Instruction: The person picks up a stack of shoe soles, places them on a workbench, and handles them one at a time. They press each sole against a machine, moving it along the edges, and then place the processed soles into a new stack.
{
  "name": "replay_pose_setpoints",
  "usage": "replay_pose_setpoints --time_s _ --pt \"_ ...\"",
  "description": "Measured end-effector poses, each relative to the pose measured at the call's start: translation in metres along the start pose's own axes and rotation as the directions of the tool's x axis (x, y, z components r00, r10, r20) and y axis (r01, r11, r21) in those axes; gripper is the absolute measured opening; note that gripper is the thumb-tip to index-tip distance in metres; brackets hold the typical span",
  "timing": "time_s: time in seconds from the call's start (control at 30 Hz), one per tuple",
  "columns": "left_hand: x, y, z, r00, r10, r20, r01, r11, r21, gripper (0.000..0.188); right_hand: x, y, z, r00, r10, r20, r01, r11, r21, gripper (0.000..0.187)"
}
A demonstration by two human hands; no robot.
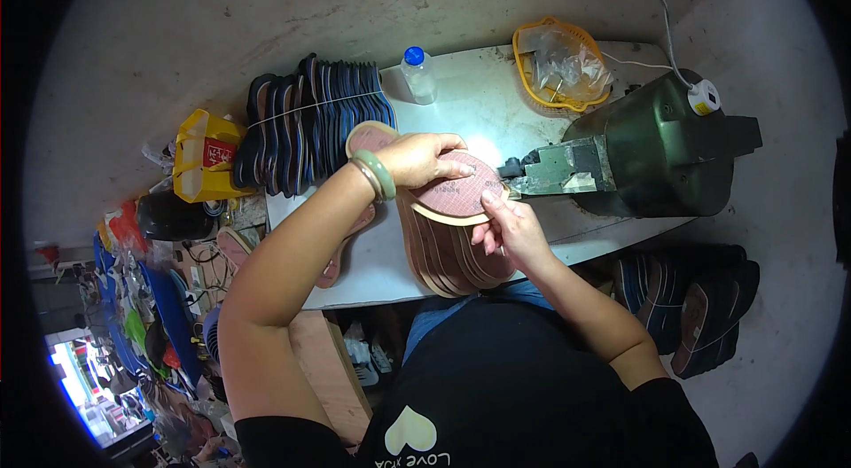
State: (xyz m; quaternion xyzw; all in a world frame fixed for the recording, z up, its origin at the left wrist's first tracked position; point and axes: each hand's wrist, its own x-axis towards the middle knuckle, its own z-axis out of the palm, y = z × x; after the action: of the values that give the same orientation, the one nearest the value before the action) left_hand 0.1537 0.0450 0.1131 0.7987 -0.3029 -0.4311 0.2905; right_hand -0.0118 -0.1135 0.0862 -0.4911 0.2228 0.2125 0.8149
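Note:
A pinkish-red shoe sole (pixel 456 196) with a pale tan rim is held flat in front of me, its edge up against the nose of a dark green machine (pixel 656 153). My left hand (pixel 427 160) presses on top of it, thumb across the surface. My right hand (pixel 514 224) pinches the near right edge, thumb on top. A rounded tan-rimmed end (pixel 372 138) shows beyond my left wrist; whether it belongs to the same sole I cannot tell. Below lies a fanned stack of brown soles (pixel 452 260). Another pinkish sole (pixel 330 271) lies partly behind my left forearm.
On the white table (pixel 479 69), a tied row of dark soles (pixel 315 113) stands at the left. Farther back are a blue-capped bottle (pixel 418 78) and a yellow basket (pixel 560 69) with plastic bags. A yellow box (pixel 206 155) sits far left; tied sole bundles (pixel 700 304) lie lower right.

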Motion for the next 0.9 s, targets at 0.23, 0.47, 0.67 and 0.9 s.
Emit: replay_pose_setpoints --time_s 0.23,0.47,0.67,0.9 --pt "-0.024 -0.004 0.036 0.946 -0.19 -0.264 0.151 0.975 -0.162 0.043 0.009 -0.007 -0.004 0.993 -0.003 -0.116 -0.003 0.999 -0.051 0.041" --pt "-0.027 -0.003 0.067 0.858 -0.226 -0.462 0.114 0.959 -0.259 0.044 0.022 0.013 -0.012 0.955 -0.218 -0.203 0.186 0.968 -0.166 0.042" --pt "-0.016 -0.013 0.09 0.78 -0.202 -0.592 -0.143 0.864 -0.482 0.047 -0.001 0.061 -0.006 0.96 -0.281 0.024 0.281 0.951 -0.125 0.042" --pt "-0.017 0.017 0.093 0.59 -0.31 -0.746 0.014 0.927 -0.374 0.052 -0.043 0.049 -0.011 0.775 0.195 0.601 -0.482 0.797 0.364 0.05"
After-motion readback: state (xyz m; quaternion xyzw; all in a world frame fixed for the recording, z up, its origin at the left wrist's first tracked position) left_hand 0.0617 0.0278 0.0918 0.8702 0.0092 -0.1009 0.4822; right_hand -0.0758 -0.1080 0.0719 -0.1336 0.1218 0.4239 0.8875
